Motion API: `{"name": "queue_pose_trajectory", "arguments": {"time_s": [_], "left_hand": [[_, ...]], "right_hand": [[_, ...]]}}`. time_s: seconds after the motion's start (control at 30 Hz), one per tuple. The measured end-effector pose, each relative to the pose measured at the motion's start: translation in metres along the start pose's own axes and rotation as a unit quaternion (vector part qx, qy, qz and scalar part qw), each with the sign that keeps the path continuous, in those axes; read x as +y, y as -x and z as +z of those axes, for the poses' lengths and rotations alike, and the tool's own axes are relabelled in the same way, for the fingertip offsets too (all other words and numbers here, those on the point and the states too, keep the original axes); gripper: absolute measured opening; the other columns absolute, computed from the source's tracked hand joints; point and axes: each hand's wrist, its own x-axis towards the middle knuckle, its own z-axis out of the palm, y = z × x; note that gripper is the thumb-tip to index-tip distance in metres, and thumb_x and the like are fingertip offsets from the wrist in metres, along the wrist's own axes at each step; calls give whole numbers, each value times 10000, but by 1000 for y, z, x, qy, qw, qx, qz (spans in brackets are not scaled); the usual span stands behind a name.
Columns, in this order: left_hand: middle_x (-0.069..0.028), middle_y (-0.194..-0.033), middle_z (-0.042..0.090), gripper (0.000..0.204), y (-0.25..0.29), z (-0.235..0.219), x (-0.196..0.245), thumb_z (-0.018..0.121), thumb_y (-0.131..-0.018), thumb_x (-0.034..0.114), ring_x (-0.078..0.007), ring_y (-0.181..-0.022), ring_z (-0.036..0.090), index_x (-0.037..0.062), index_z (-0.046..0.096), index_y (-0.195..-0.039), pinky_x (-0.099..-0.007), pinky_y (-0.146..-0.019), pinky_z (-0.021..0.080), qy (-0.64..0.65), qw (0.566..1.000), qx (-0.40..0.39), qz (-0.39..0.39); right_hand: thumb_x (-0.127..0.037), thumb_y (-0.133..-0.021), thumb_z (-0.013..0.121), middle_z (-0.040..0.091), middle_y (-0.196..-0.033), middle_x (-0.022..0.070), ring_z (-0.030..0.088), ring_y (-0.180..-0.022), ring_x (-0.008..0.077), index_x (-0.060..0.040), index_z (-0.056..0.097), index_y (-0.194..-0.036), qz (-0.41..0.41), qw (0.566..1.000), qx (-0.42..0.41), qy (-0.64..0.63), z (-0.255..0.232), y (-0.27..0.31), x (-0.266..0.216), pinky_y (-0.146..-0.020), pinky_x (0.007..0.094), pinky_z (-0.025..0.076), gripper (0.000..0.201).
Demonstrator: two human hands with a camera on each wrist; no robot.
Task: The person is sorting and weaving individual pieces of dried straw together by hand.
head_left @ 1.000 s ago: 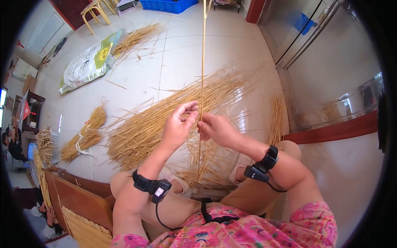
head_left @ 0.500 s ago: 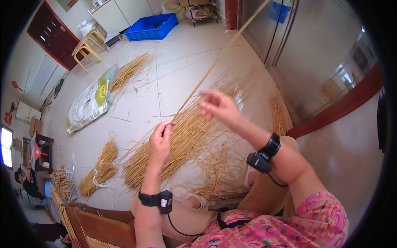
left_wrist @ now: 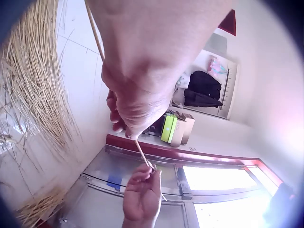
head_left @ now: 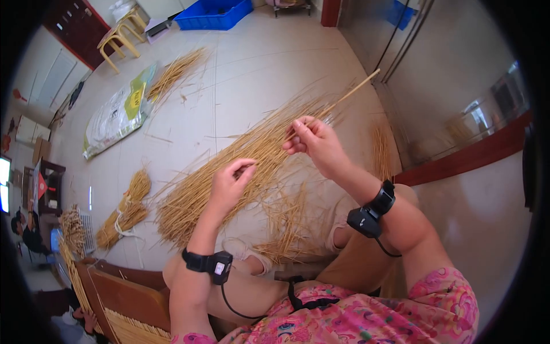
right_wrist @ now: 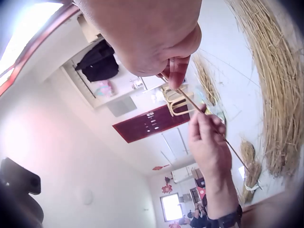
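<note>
A long, thin straw stalk [head_left: 355, 90] slants up to the right, its pale end beyond the right hand. My left hand [head_left: 229, 184] pinches it between thumb and fingers; in the left wrist view the stalk [left_wrist: 141, 151] runs out past the fingertips. Farther along, my right hand [head_left: 318, 143] holds the same stalk with curled fingers. The right wrist view shows the stalk [right_wrist: 190, 101] stretched between both hands, its other end reaching past the left one. Below the hands, a large heap of straw [head_left: 186, 209] is spread over the floor.
Short loose straw [head_left: 286, 221] lies between the feet. To the left are a tied straw bundle [head_left: 137, 192], a plastic sack [head_left: 117, 120] and a brown wooden piece [head_left: 132, 286]. A blue crate [head_left: 215, 20] stands farther off; metal doors [head_left: 447, 86] rise at right.
The stalk has swung from upright to a slant toward the right and lower. The right hand came off it, open, then took hold of it farther along. The hands are wider apart.
</note>
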Motion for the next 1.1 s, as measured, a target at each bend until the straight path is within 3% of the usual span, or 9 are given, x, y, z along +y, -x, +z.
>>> {"name": "queue_pose_trajectory", "arguments": {"time_s": [0.07, 0.17, 0.37, 0.67, 0.77, 0.87, 1.0, 1.1], "left_hand": [[-35, -746, 626, 159, -7, 7, 5, 625, -855, 125, -80, -658, 542, 10, 662, -960, -220, -615, 446, 14, 999, -1, 45], [-18, -742, 631, 156, -11, 15, 7, 631, -857, 123, -70, -656, 546, -4, 667, -941, -214, -605, 445, 111, 994, -7, 19], [-20, -775, 648, 127, -13, 19, -7, 617, -870, 118, -64, -697, 564, -1, 656, -896, -208, -648, 456, 120, 993, 9, 0], [-73, -845, 654, 111, -12, 8, 2, 544, -921, 114, -96, -768, 580, 11, 585, -913, -242, -709, 475, 292, 953, 61, -47], [-74, -842, 653, 120, -10, 12, 4, 532, -931, 131, -101, -752, 579, 21, 576, -918, -242, -716, 471, 344, 938, 3, -44], [-79, -852, 650, 119, -8, 16, 6, 512, -940, 128, -102, -758, 579, 23, 568, -929, -244, -724, 472, 323, 944, -41, -47], [-58, -890, 640, 133, -11, 13, 7, 548, -917, 108, -88, -757, 572, 12, 565, -1008, -222, -721, 469, 281, 959, -1, -26], [-51, -881, 634, 170, -6, 10, 4, 570, -903, 99, -86, -768, 559, 1, 576, -1042, -219, -743, 452, 169, 980, -66, -81]], "right_hand": [[-175, -964, 467, 620, -801, 102, 638, -715, 148, 26, 542, -915, 16, 999, -35, 1, 6, 3, 15, -639, 245, 537, 220], [-173, -958, 484, 628, -819, 102, 643, -734, 150, 28, 556, -929, 29, 998, -54, 11, 14, 6, 25, -649, 243, 536, 215], [-139, -936, 523, 632, -834, 104, 649, -754, 159, 18, 554, -930, 44, 994, -66, 73, 13, 7, 25, -649, 252, 537, 161], [-128, -913, 560, 632, -830, 118, 647, -722, 156, 10, 511, -925, 55, 993, -83, 70, 17, 13, 35, -610, 262, 535, 147], [-118, -910, 559, 633, -833, 118, 646, -720, 154, 12, 507, -926, 60, 987, -111, 104, 21, 17, 44, -603, 263, 533, 141], [-109, -910, 555, 633, -828, 115, 643, -713, 153, 16, 505, -927, 79, 984, -127, 93, 24, 20, 54, -594, 263, 533, 135], [-106, -915, 546, 628, -805, 107, 637, -693, 151, 20, 507, -927, 79, 990, -89, 75, 21, 18, 52, -578, 258, 532, 133], [-131, -925, 537, 628, -808, 103, 636, -702, 152, 8, 510, -939, 80, 990, -71, 89, 16, 13, 47, -598, 256, 529, 142]]}}
